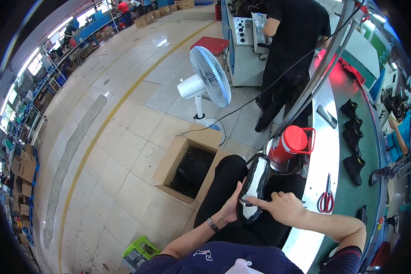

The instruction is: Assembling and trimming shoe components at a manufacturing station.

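A black shoe (pixel 256 182), its white underside turned up, rests over my lap. My left hand (pixel 230 206) is closed round its left edge and supports it from the side. The index finger of my right hand (pixel 283 208) is stretched out and touches the white underside near the lower end. The other fingers of that hand are curled, and I see nothing held in them. A narrow dark band crosses the underside by the fingertip; what it is I cannot make out.
A red jug (pixel 290 142) and red-handled scissors (pixel 325 201) are to my right, near a metal ledge (pixel 322 157). Several black shoes (pixel 353 137) sit on the green belt (pixel 335 223). A cardboard box (pixel 171 170), a fan (pixel 210 77) and a standing person (pixel 292 50) are ahead.
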`<state>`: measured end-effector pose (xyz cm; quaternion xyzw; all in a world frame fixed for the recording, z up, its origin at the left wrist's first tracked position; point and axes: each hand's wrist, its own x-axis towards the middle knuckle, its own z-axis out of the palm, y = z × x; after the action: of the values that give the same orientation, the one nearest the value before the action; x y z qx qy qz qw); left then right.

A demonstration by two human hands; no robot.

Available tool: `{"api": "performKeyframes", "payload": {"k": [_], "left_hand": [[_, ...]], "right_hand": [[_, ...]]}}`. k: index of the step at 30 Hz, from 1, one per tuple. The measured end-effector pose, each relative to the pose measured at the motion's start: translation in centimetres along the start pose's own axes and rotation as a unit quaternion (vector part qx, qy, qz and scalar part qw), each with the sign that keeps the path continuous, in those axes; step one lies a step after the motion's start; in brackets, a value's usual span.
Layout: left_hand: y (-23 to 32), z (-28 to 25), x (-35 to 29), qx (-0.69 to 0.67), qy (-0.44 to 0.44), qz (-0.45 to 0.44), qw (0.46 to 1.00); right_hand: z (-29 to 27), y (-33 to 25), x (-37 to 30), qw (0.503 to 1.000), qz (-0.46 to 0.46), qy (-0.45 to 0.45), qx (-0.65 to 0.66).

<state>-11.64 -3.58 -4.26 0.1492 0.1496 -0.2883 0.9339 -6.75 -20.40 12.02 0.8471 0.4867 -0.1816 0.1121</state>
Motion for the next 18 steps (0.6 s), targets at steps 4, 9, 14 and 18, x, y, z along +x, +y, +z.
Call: {"api": "performKeyframes", "payload": {"k": [4, 9, 14, 18], "left_hand": [[-1.5, 0.5, -0.4, 0.009, -0.034, 0.039, 0.999], [-1.9, 0.8, -0.4, 0.123, 0.017, 0.085, 0.989], [0.1, 0.8, -0.6, 0.116, -0.015, 0.037, 0.992], [1.7, 0.7, -0.5, 0.086, -0.024, -0.01, 0.996]], "right_hand": [[1.1, 1.7, -0.9, 0.999, -0.002, -0.016, 0.045], [0.7, 3.2, -0.6, 0.993, -0.029, -0.035, 0.113], [-2.2, 2.3, 1.7, 0.956, -0.025, 0.202, 0.211], [0.8, 3.8, 3.6, 0.991, 0.004, 0.065, 0.116]]}}
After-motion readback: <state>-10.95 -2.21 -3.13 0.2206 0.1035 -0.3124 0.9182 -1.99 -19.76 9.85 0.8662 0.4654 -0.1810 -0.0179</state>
